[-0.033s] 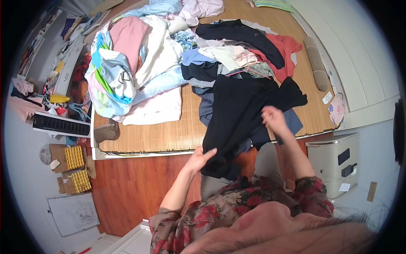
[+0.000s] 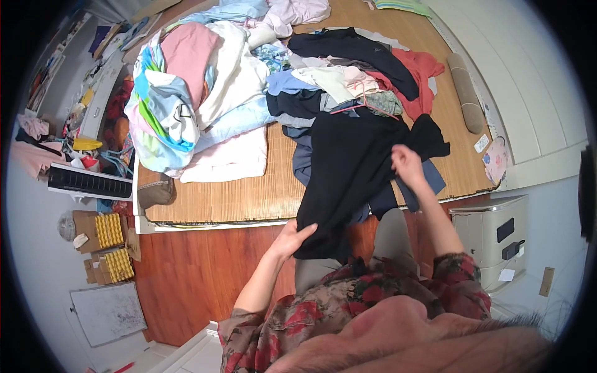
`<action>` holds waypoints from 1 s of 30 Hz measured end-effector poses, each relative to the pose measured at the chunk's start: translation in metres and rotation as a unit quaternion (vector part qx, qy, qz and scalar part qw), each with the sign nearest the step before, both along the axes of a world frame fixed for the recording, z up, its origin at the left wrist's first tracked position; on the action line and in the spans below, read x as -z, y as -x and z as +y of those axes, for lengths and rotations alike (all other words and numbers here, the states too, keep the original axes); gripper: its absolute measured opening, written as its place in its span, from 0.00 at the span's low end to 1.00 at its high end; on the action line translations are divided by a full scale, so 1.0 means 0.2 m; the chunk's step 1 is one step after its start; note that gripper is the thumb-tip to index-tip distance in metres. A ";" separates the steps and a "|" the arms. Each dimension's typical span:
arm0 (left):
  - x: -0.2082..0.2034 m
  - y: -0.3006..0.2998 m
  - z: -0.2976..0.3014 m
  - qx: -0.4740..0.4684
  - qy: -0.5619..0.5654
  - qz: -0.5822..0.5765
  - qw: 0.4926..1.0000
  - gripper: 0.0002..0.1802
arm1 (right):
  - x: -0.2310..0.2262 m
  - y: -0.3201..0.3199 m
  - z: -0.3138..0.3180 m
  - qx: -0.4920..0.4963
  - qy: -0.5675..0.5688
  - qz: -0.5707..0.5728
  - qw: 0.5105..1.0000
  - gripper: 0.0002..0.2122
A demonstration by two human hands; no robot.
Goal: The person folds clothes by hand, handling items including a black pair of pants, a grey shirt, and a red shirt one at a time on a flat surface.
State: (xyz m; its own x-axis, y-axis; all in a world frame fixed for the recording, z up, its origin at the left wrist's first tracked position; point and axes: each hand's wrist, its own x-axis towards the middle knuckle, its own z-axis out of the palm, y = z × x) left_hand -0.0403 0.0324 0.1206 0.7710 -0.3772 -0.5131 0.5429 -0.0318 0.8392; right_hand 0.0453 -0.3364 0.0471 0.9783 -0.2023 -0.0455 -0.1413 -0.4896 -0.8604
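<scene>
A black top (image 2: 348, 161) stretches from the mat-covered bed down over its front edge toward my lap. My left hand (image 2: 291, 239) grips its lower left edge, thumb on top and the other fingers hidden beneath. Farther right, my right hand (image 2: 407, 165) is closed on the black cloth near a sleeve-like part (image 2: 430, 138), fingertips curled in. Just beyond the top lies a pink clothes hanger (image 2: 373, 107), partly covered by clothes. Dark blue cloth (image 2: 433, 179) shows beneath the black top on the right.
Bulky bedding (image 2: 230, 68) and a folded pale pink cloth (image 2: 227, 158) lie at left on the bamboo mat (image 2: 217, 202). Behind the black top are a black garment (image 2: 354, 53) and a red one (image 2: 426, 78). A rolled mat (image 2: 464, 93) runs along the right. A beige cabinet (image 2: 488, 242) stands at right.
My right hand has shifted slightly right and its fingers have curled in more. The black top lies a little flatter, and more of the pink hanger shows.
</scene>
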 end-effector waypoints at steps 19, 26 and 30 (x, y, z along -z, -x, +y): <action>0.36 -0.07 0.11 -0.029 -0.346 -0.312 0.885 0.43 | -0.28 -0.01 0.33 -0.198 0.116 -0.006 0.973 0.16; 0.36 -0.23 -0.13 -0.227 -0.147 -0.271 0.924 0.37 | -0.58 0.55 0.37 -0.208 0.069 -0.175 0.960 0.14; 0.15 -0.14 -0.17 -0.188 -0.158 -0.277 0.929 0.21 | -0.61 0.75 0.28 -0.144 0.092 -0.175 0.969 0.14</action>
